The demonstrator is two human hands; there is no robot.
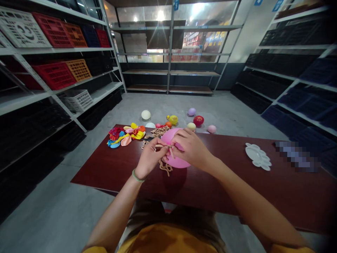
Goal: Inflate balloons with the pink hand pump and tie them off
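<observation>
A pink inflated balloon rests over the dark red table, its neck towards me. At that neck, my left hand pinches a tan cord between thumb and finger. My right hand is closed on the same cord from the other side, its fingertips close to the left ones. Part of the cord hangs down in front of the balloon. Loose tan cord lies below and behind the hands. Just beyond is a pile of tan cords.
Uninflated coloured balloons lie heaped at the table's back left. A white palette-like tray and a blurred item sit at right. Several inflated balloons, including a red one, are on the floor beyond. Shelves with crates flank both sides.
</observation>
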